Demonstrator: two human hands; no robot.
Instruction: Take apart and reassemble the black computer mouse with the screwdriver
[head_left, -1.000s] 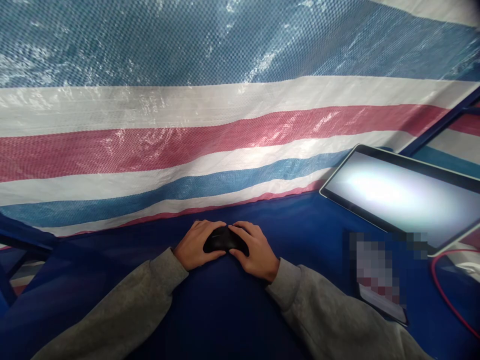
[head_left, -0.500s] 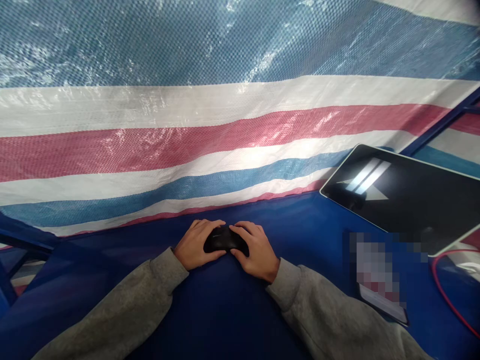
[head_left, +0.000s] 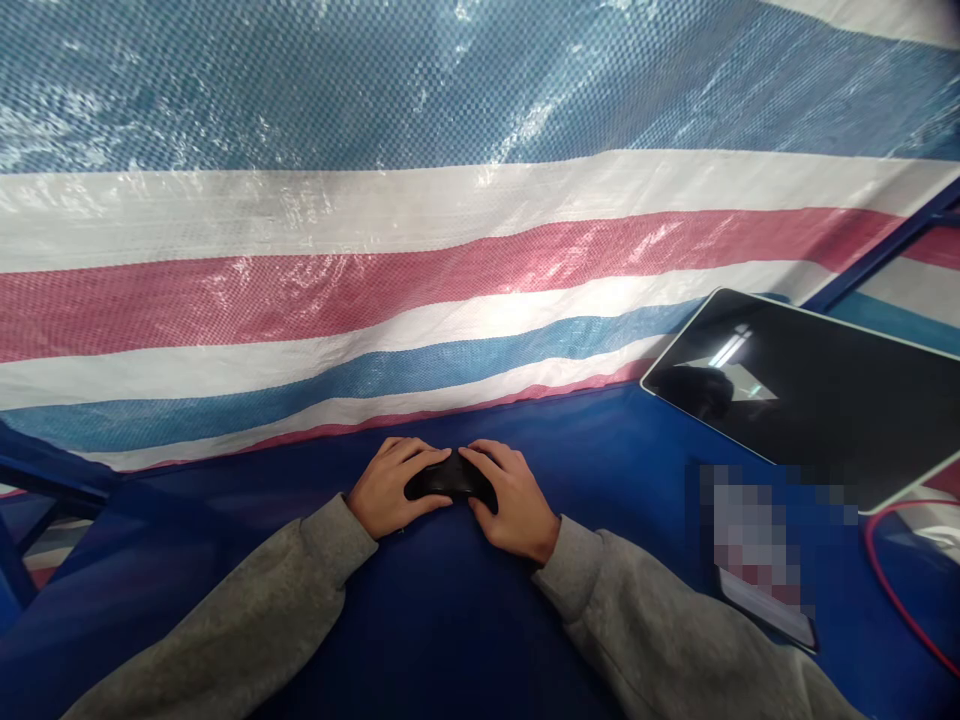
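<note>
a matte black plastic game controller [head_left: 451,478] sits at lower centre of the view, held between both hands, low over the blue surface; whether it touches that surface cannot be told. left hand [head_left: 394,488] closes on its left half, right hand [head_left: 514,500] on its right half, each with fingers curled over the top and the palm pressed around the body, no gap showing, so both grips are closed on the controller and only its middle shows between the hands. fingertips of the two hands come near each other at the centre without touching. grey fleece sleeves [head_left: 225,610] run back from both wrists toward the lower corners. under the arms lies a dark blue tarpaulin [head_left: 420,640] covering the work surface. to the right, well apart from the hands, a silver-edged tablet [head_left: 795,390] lies tilted at an angle, its dark screen showing glare. below it a pixelated, blurred object [head_left: 750,540] is too obscured to name. a thin red cable [head_left: 882,575] curves along the right edge. behind everything hangs a woven plastic tarp [head_left: 375,300] striped blue, white and red, held on a dark blue metal frame [head_left: 870,245].
</note>
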